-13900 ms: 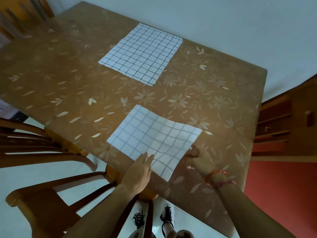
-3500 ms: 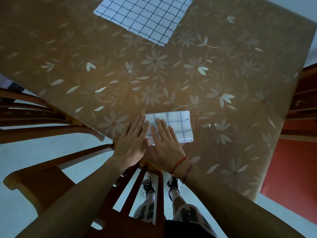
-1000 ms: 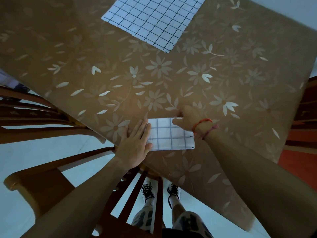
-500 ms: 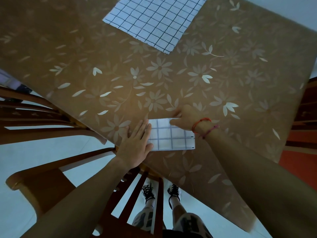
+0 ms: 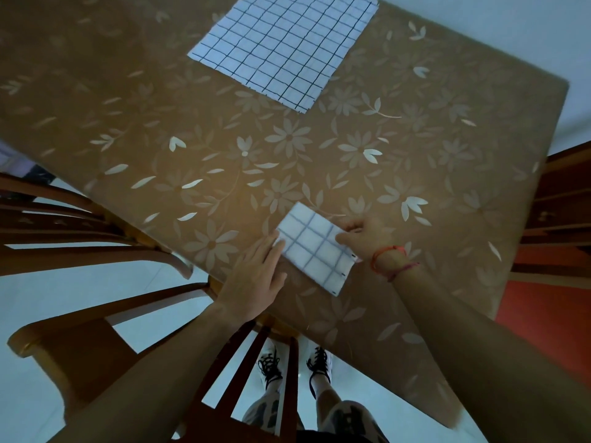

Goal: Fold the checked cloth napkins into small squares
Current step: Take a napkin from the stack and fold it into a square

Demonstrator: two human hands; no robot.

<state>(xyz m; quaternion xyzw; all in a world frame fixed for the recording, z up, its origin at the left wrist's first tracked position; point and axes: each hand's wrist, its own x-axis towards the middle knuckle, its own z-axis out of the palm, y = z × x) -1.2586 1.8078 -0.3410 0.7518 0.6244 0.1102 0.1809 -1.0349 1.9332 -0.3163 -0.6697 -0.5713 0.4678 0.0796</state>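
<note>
pressure is coming from the left grip (image 5: 256,276), which is lying flat with straight fingers on the left corner of the folded napkin (image 5: 315,252). the right grip (image 5: 364,238) is curling over the opposite edge and, as far as the dim view is showing, pinching the layers there. the napkin is sitting near the front edge of the surface (image 5: 160,129), close to the chair (image 5: 80,251). to finish well, the right grip should be drawing the layers taut and squaring the edges while the left is pinning the corner, then both should be smoothing the crease. against half a second ago, the napkin is now lying turned on a diagonal, and the right grip is sitting further round its right side. the unfolded napkin (image 5: 284,49) is staying flat at the far side.
</note>
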